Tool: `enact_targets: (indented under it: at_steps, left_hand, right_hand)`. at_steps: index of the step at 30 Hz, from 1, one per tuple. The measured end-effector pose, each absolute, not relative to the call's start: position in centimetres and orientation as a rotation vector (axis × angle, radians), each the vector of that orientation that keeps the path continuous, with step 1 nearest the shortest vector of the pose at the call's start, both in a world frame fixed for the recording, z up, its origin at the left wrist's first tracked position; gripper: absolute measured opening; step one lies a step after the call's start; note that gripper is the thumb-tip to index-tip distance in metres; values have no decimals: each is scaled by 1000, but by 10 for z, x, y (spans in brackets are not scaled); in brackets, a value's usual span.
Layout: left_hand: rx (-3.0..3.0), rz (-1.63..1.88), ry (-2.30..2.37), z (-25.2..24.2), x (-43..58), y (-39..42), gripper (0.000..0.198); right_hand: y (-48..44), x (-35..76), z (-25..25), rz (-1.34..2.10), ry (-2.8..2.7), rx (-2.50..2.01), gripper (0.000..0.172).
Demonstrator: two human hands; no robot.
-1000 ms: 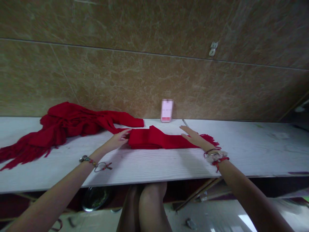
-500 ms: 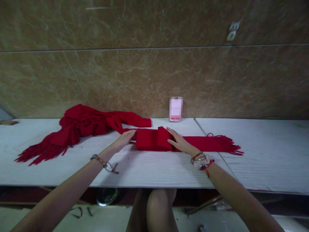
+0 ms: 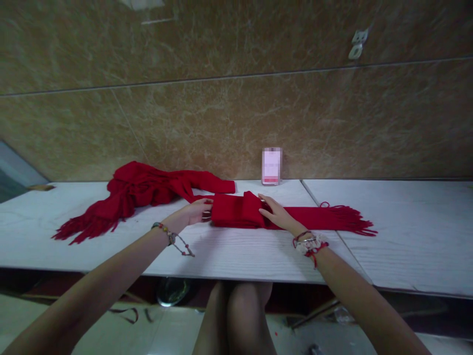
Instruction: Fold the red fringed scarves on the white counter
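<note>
A red scarf lies on the white tabletop, its middle part folded into a flat, layered block (image 3: 236, 211) with a raised fold on top. At the left edge of this block is my left hand (image 3: 195, 212), fingers bent and slightly apart, the tips close to the cloth. My right hand (image 3: 277, 214) holds the block's right side, thumb in front and fingers over the raised fold. A flat fringed end (image 3: 343, 219) stretches out to the right beneath that hand. On the left, loose red cloth (image 3: 136, 190) is heaped, with more fringe; a narrow band leads from it behind my left hand.
A phone (image 3: 271, 166) with a blurred screen leans on the brown marbled wall (image 3: 207, 123). A seam crosses the white table (image 3: 406, 236) to the right. Under its front edge are my knees (image 3: 244, 315) and a round, shiny dish (image 3: 173, 291). A white hook (image 3: 357, 44) is fixed to the wall.
The view has shifted and tilted slightly. My left hand's fingers have loosened and spread a little at the block's left edge. The right hand and the folded scarf look nearly the same.
</note>
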State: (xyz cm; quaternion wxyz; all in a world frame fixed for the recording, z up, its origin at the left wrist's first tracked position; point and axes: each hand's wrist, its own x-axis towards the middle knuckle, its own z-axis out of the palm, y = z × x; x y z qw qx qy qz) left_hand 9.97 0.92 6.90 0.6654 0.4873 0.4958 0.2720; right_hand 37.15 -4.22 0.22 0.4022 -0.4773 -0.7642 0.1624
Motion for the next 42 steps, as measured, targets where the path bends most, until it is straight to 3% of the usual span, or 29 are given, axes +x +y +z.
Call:
enact_targets:
  at_steps: [4,15,20,25,27,36,42]
  left_hand:
    - [1038,564,1086,67,98,14,14]
    - [993,411,1055,77,100,15,21]
    - [1072,340,1139,92,110,6,44]
    - [1210,410,1243,94,118,-8,84]
    - [1232,443,1295,93,122,-13,89]
    - [1195,667,1490,77,134,-7,53]
    - [1281,795,1391,70,133,0,33]
  right_hand:
    - [-40,374,0,361,-1931,-1215,49]
    - [-39,376,-2,318,-1921,-1193,44]
    - [-37,377,-4,322,-1908,-1167,42]
    - [-36,377,-4,330,-1917,-1157,42]
    - [-37,377,-4,327,-1922,-1157,42]
    - [-38,375,-2,299,-1969,-1188,42]
    - [-44,372,1,289,-2006,-1203,56]
